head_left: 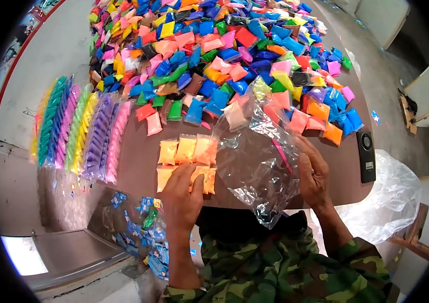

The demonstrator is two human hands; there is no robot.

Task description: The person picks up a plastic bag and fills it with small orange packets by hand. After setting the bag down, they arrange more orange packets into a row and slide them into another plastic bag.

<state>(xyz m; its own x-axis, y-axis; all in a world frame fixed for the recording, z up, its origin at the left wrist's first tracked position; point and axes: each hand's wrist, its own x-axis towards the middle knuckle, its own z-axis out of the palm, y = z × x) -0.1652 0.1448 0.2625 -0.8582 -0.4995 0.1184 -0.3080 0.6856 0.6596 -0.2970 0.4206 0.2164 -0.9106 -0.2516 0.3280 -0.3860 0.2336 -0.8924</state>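
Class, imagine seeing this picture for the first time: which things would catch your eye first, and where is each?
A huge heap of small bright plastic packets in many colours covers the far part of the brown table. In front of it, the right hand holds up a clear crinkled plastic bag, while the left hand rests on two rows of orange packets near the table's front edge.

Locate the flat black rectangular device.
Head view: the flat black rectangular device lies at the brown table's right edge, just right of the right hand holding the clear plastic bag.
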